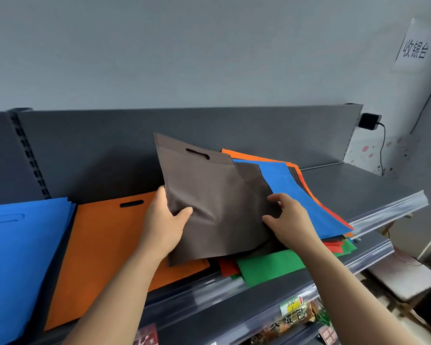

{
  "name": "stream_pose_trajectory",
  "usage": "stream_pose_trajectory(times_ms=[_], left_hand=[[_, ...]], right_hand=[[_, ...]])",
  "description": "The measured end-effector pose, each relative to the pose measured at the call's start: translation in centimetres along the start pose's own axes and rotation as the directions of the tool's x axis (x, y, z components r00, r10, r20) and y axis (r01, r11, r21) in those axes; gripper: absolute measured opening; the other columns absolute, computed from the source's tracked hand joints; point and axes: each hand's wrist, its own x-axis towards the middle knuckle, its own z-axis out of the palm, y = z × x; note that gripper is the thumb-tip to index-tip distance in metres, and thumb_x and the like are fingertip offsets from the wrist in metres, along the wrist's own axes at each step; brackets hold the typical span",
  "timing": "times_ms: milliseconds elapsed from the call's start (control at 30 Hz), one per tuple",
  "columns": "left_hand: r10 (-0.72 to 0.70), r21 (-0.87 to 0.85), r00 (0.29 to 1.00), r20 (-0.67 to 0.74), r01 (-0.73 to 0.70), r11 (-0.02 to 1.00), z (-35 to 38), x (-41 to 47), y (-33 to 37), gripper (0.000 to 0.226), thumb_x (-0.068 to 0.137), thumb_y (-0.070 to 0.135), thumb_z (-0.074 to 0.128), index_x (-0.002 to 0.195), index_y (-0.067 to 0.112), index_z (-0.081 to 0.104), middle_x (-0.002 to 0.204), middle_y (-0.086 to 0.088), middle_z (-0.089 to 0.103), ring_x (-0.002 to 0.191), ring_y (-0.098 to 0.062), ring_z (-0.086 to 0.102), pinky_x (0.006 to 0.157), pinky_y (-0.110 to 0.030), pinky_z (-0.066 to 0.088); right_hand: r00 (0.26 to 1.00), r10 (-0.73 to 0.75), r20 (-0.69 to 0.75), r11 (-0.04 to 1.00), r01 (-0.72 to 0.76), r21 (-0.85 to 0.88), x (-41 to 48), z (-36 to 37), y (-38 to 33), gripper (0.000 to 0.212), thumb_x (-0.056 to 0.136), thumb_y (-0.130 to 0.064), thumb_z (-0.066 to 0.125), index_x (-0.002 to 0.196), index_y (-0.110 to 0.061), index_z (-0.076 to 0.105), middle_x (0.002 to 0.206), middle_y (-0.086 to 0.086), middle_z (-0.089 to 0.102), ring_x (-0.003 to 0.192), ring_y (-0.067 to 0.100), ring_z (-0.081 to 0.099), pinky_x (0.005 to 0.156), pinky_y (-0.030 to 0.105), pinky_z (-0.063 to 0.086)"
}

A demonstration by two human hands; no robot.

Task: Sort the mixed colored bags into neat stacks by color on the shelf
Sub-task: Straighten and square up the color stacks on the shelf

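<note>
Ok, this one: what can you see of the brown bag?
The brown bag is a flat, matte, fabric-like sack with stitched side edges, a folded top band and a slot handle. It is lifted and tilted, handle end up, creased in the middle. The left hand pinches its left edge; the right hand holds its right side. Its lower edge overlaps the orange bag and mixed pile.

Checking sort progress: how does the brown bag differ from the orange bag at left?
The brown bag is raised and tilted, held by the left hand and right hand; the orange bag lies flat on the shelf. The brown bag is creased, the orange bag smooth. Both have slot handles.
</note>
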Motion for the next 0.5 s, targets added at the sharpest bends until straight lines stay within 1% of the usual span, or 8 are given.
stream_pose_trajectory(times_ms=[33, 100, 167, 267, 333, 433, 500], left_hand=[[0.0, 0.016, 1.0, -0.001, 0.0, 1.0, -0.8, -0.2, -0.1, 0.038, 0.086, 0.013, 0.067, 0.113, 0.032, 0.047, 0.108, 0.02, 0.058, 0.1, -0.001, 0.056, 0.086, -0.023, 0.044], [-0.006, 0.053, 1.0, -0.014, 0.007, 0.999, -2.7, -0.7, -0.3, 0.033, 0.087, 0.014, 0.066, 0.11, 0.029, 0.048, 0.102, 0.022, 0.058, 0.095, 0.001, 0.056, 0.075, -0.017, 0.044], [-0.037, 0.082, 0.999, -0.033, 0.039, 0.996, -4.8, -1.1, -0.5, 0.028, 0.088, 0.014, 0.063, 0.11, 0.024, 0.049, 0.1, 0.017, 0.059, 0.089, 0.002, 0.056, 0.066, -0.013, 0.042], [-0.105, 0.14, 0.994, -0.031, 0.108, 0.984, -8.7, -2.3, -0.9, 0.029, 0.089, 0.01, 0.054, 0.112, 0.025, 0.047, 0.1, 0.012, 0.06, 0.082, -0.005, 0.057, 0.059, -0.018, 0.043], [-0.138, 0.175, 0.99, -0.035, 0.143, 0.974, -11.7, -3.3, -1.3, 0.03, 0.088, 0.009, 0.051, 0.114, 0.024, 0.046, 0.098, 0.01, 0.058, 0.078, -0.01, 0.056, 0.059, -0.021, 0.044], [-0.187, 0.205, 0.98, -0.064, 0.196, 0.959, -16.3, -4.9, -2.2, 0.029, 0.086, 0.009, 0.049, 0.112, 0.02, 0.046, 0.102, 0.0, 0.059, 0.074, -0.014, 0.053, 0.059, -0.024, 0.042], [-0.194, 0.206, 0.977, -0.092, 0.209, 0.956, -19.7, -6.0, -3.0, 0.026, 0.086, 0.007, 0.049, 0.108, 0.021, 0.047, 0.104, -0.003, 0.061, 0.077, -0.017, 0.054, 0.06, -0.025, 0.043]], right_hand=[[0.999, -0.032, -0.005, 0.999, 0.032, 0.008, -0.4, 0.3, -0.8, 0.043, 0.084, -0.013, 0.064, 0.126, -0.019, 0.054, 0.121, 0.0, 0.057, 0.104, 0.013, 0.051, 0.085, 0.022, 0.039], [0.997, -0.083, -0.005, 0.996, 0.083, 0.022, -1.2, 1.0, -2.5, 0.039, 0.085, -0.01, 0.062, 0.122, -0.019, 0.057, 0.119, -0.002, 0.06, 0.099, 0.009, 0.05, 0.085, 0.02, 0.038], [0.993, -0.117, -0.009, 0.993, 0.117, 0.029, -2.2, 2.0, -4.4, 0.038, 0.086, -0.007, 0.06, 0.122, -0.019, 0.057, 0.118, -0.002, 0.06, 0.103, 0.012, 0.052, 0.085, 0.02, 0.039], [0.986, -0.163, -0.017, 0.986, 0.164, 0.031, -3.9, 4.1, -7.4, 0.041, 0.085, -0.005, 0.058, 0.124, -0.018, 0.056, 0.12, 0.001, 0.06, 0.112, 0.017, 0.052, 0.09, 0.023, 0.039], [0.984, -0.177, -0.003, 0.983, 0.176, 0.049, -5.3, 5.7, -9.5, 0.042, 0.086, -0.005, 0.057, 0.126, -0.018, 0.055, 0.122, 0.001, 0.059, 0.115, 0.018, 0.051, 0.093, 0.025, 0.039], [0.982, -0.186, 0.013, 0.979, 0.184, 0.082, -7.5, 7.9, -12.9, 0.043, 0.088, -0.005, 0.057, 0.129, -0.019, 0.053, 0.124, 0.002, 0.058, 0.116, 0.018, 0.052, 0.096, 0.027, 0.041], [0.978, -0.206, 0.01, 0.973, 0.204, 0.11, -9.1, 9.4, -15.1, 0.043, 0.088, -0.005, 0.058, 0.129, -0.019, 0.053, 0.124, 0.001, 0.057, 0.116, 0.017, 0.052, 0.094, 0.023, 0.039]])
